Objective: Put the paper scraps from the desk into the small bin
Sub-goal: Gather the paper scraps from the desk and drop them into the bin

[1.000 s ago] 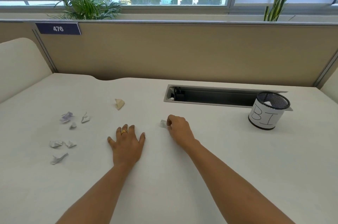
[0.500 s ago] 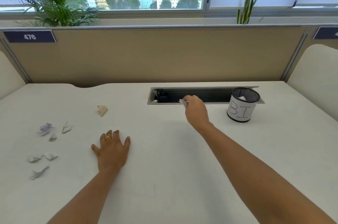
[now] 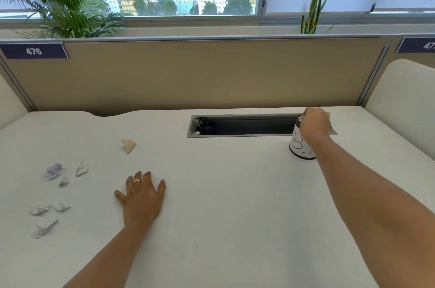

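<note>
Now: right hand (image 3: 314, 124) over small bin (image 3: 300, 146) rim, pinching a white scrap (image 3: 300, 119), prob. paper. Release only once centred over opening. Left hand (image 3: 141, 198) flat on desk (image 3: 223, 205), fingers spread, holding nothing.

right hand (image 3: 314, 124) holds a scrap (image 3: 300, 119) over the bin (image 3: 298, 146); left hand (image 3: 141, 198) lies flat.

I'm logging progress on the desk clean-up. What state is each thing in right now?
right hand: over the small bin's mouth, pinching a white scrap
small bin: upright, by the cable tray
left hand: flat on the desk, holding nothing
tan scrap: lying loose on the desk
white scraps: scattered at the left, not yet binned
cable tray: open
</note>
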{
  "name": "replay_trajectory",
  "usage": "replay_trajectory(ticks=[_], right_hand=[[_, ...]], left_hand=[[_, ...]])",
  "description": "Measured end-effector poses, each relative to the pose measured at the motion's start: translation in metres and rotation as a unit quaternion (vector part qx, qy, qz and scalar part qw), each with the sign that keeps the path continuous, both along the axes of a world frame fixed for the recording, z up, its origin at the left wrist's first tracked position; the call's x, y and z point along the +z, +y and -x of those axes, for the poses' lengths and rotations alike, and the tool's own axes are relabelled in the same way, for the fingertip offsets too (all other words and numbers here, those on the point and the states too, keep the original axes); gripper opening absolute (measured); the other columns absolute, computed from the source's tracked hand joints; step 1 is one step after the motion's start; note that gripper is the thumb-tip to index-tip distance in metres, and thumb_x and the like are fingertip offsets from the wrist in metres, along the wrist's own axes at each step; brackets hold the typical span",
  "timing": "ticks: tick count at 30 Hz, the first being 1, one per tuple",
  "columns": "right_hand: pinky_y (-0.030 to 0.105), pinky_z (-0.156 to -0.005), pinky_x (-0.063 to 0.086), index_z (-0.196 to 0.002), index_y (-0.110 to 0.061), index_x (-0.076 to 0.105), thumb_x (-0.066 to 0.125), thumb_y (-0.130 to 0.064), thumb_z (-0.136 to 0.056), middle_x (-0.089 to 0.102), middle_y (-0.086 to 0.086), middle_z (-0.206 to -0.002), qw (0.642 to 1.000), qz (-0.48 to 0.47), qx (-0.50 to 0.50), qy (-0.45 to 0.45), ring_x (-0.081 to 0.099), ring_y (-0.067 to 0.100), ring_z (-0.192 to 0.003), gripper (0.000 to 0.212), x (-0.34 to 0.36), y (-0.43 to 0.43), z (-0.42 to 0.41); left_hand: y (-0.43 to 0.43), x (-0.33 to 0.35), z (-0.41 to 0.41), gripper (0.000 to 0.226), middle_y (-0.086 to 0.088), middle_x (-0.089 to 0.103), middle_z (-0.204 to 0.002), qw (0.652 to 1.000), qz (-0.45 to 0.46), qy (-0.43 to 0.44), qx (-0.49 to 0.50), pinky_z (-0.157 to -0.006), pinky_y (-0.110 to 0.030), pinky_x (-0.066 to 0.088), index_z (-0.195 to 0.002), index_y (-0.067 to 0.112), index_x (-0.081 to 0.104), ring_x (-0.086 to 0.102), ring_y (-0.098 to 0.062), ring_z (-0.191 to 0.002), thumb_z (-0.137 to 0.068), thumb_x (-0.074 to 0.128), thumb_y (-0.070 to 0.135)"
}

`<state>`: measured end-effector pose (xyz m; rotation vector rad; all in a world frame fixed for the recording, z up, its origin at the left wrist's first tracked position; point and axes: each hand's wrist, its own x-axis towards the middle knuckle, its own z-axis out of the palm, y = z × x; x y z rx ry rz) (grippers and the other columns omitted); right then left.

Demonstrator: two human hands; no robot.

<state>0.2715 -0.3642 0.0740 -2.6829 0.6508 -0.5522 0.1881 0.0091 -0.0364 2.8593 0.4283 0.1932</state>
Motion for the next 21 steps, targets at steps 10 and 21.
replay_trajectory(ticks=[10, 21], right_hand=[[0.043, -0.093, 0.043, -0.113, 0.008, 0.051, 0.044, 0.001, -0.089, 0.050, 0.030, -0.122, 0.999, -0.038, -0.004, 0.009, 0.048, 0.043, -0.114, 0.026, -0.003, -0.004, -0.008], [0.047, -0.090, 0.038, -0.086, 0.007, 0.063, 0.048, 0.000, -0.083, 0.063, 0.028, -0.090, 0.983, 0.088, 0.061, -0.148, 0.054, 0.042, -0.093, 0.017, -0.017, 0.042, -0.005]], left_hand=[[0.000, -0.003, -0.002, 0.052, -0.016, 0.042, -0.144, 1.000, 0.002, -0.010, -0.001, -0.106, -0.064, 0.023, -0.133, 0.007, 0.043, 0.030, -0.033, -0.138, -0.092, 0.045, 0.039], [-0.001, -0.002, -0.002, 0.054, -0.015, 0.040, -0.146, 1.000, 0.011, -0.016, 0.001, -0.109, -0.062, 0.021, -0.135, 0.009, 0.041, 0.028, -0.032, -0.140, -0.093, 0.040, 0.043]])
